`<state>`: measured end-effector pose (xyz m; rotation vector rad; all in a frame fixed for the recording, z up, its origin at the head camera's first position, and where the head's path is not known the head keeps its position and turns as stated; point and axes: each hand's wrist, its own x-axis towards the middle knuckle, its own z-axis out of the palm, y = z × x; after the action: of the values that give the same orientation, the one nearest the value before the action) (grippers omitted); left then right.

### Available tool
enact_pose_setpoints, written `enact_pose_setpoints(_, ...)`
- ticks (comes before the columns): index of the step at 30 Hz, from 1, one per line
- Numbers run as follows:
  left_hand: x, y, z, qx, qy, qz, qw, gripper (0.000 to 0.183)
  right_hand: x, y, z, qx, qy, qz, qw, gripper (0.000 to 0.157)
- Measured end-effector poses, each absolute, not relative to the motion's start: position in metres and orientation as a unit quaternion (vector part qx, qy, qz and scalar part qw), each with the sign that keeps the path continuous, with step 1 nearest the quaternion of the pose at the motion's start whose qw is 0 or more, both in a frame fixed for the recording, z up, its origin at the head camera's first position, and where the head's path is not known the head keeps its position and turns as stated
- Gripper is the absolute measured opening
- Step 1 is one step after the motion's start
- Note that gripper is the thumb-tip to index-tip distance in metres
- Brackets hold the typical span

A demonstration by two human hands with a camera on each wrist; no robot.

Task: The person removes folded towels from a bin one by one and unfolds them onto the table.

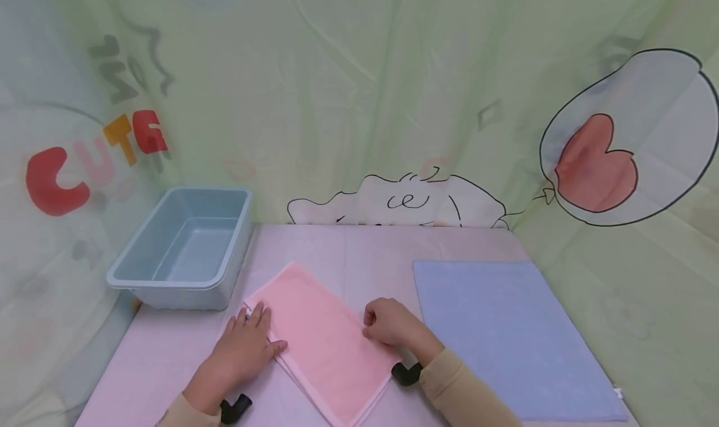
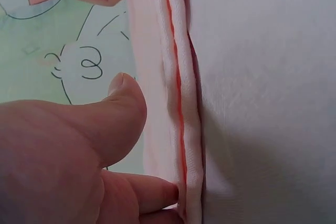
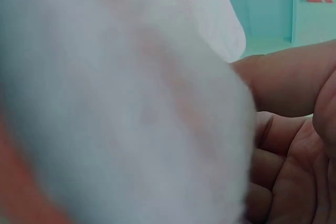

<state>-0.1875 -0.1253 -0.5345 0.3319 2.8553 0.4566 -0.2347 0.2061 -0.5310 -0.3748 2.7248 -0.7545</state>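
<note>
A folded pink towel (image 1: 320,339) with pale hems lies slantwise in front of me. My left hand (image 1: 243,346) rests on its left edge, fingers spread and fairly straight. The left wrist view shows the stacked hems of the towel (image 2: 176,77) beside the fingers of that hand (image 2: 79,140). At the towel's right edge, my right hand (image 1: 396,327) has curled fingers and pinches the cloth. Close to the right wrist camera, blurred towel layers (image 3: 131,103) partly cover the right hand (image 3: 294,150), whose thumb meets the cloth's edge.
A light blue plastic basin (image 1: 185,283) stands at the back left. To the right, a blue cloth (image 1: 505,339) lies spread flat on the pale pink table (image 1: 342,246). Printed curtains (image 1: 337,90) enclose the back and sides. A black device sits at each wrist.
</note>
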Motion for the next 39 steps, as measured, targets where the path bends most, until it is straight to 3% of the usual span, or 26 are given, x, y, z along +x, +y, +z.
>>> enact_pose_setpoints(13,-0.211,-0.125,-0.538,0.108,0.975,0.165,0.107,0.088,-0.214,0.194,-0.535,-0.125,0.945,-0.274,0.128,0.020)
enact_pose_setpoints(39,-0.257,-0.117,-0.540,0.116,0.971,0.174,0.113,0.083,-0.187,0.168,-0.538,-0.135,0.923,-0.317,0.173,0.029)
